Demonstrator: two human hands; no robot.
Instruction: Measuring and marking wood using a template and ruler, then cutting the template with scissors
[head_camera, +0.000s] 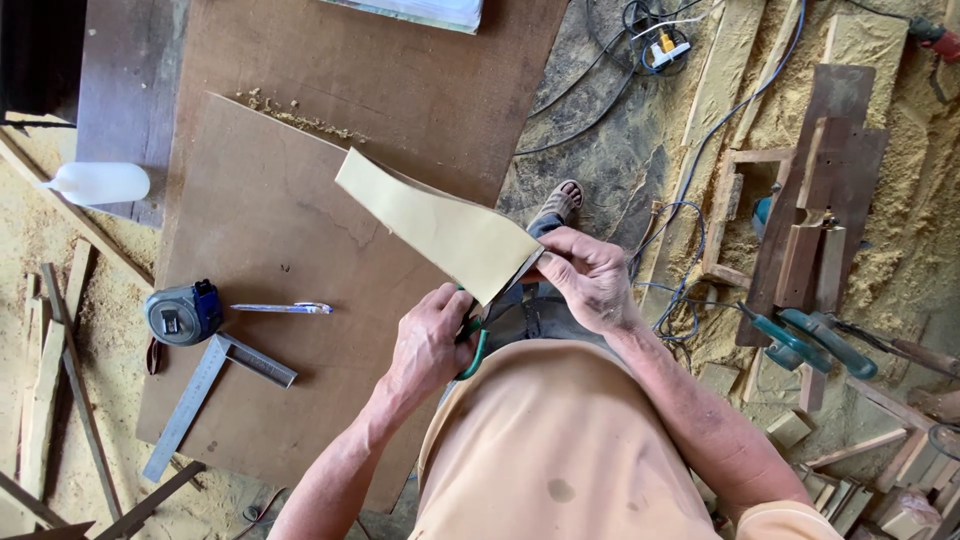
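Head view, looking straight down past an orange shirt. Left hand (428, 340) is clenched through the green handles of a pair of scissors (474, 345); the blades are hidden under the sheet, so I cannot tell how far they are open. Right hand (588, 275) pinches the near corner of a pale yellow sheet (440, 225) between thumb and fingers, just beside the scissors. The sheet runs up and away from both hands, held in the air over the brown board (270, 250) — not resting on it.

Handling, as a judgement: the sheet looks thin and light, stiff enough to hold a gentle curve without drooping, yet likely to flex and crease if gripped hard. The best hold seems to be at the edge close to the cut, as the right hand has it, so the free end does not flap.

Beyond the left hand on the board: a pen (283, 308), a grey tape measure (183, 313) and a metal try square (205, 392). Further off, a white bottle (98, 183). Out past the right hand — sawdust floor, wood offcuts (815, 235), cables, a teal power tool (805, 340). A sandalled foot (558, 203) shows just above the right hand.
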